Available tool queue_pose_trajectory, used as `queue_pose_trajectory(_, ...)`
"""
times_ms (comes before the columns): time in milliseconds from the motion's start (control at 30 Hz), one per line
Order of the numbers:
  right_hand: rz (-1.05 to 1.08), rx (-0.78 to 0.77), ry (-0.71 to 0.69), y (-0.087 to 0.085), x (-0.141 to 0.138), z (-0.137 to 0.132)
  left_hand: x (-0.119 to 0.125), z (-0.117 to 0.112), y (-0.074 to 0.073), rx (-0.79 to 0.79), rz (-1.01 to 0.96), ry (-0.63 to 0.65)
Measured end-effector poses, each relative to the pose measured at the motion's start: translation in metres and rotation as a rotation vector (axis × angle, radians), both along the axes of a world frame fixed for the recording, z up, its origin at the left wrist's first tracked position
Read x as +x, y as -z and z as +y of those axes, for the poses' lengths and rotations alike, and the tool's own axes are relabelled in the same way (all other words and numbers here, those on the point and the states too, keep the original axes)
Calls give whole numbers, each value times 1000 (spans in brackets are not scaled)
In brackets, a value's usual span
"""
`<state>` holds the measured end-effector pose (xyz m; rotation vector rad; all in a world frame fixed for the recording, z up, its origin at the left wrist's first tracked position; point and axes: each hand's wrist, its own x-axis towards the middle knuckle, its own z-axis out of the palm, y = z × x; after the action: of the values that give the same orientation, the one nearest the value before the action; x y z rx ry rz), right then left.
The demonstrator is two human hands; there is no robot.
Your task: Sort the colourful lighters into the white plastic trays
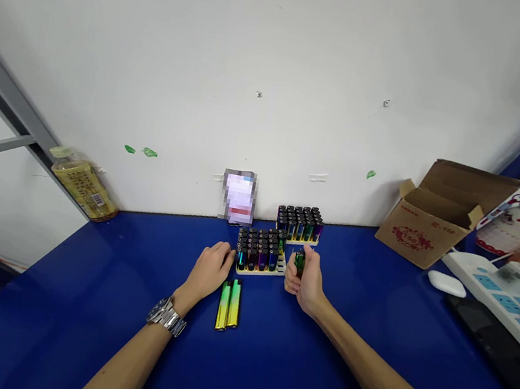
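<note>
My right hand (306, 279) is closed around a dark green lighter (299, 262), whose top end shows above the fingers. It is just right of the front white tray (256, 273), which holds rows of upright lighters (258, 248) in shiny blue, purple and green, with bare slots along its right side. My left hand (211, 268) rests at the left side of that tray, fingers curled together; whatever they hold, if anything, is hidden. On the table below lie two green-and-yellow lighters (229, 304), side by side. Behind stands a second tray (304, 243) with upright lighters.
A phone (239, 199) leans on the wall behind the trays. At left a drink bottle (85, 184) is tilted. On the right are an open cardboard box (418, 226), a white case (446, 284), a power strip (499, 293) and a black flat object (494, 350).
</note>
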<state>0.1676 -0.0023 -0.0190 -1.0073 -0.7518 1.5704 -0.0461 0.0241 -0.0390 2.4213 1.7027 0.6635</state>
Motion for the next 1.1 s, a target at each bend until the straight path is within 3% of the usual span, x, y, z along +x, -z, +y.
queue_pose_trajectory(100, -37, -117, 63, -4, -1, 1, 0, 0, 1, 3, -2, 1)
queue_pose_trajectory(200, -71, -140, 96, -4, -3, 2, 0, 0, 1, 2, 0, 2)
queue_pose_trajectory(333, -59, -139, 37, -3, -3, 2, 0, 0, 0, 2, 3, 1)
queue_pose_trajectory(533, -117, -133, 82, -4, -5, 1, 0, 0, -1, 7, 11, -3)
queue_pose_trajectory(1100, -131, -102, 42, 0, -5, 2, 2, -2, -3, -5, 13, -10)
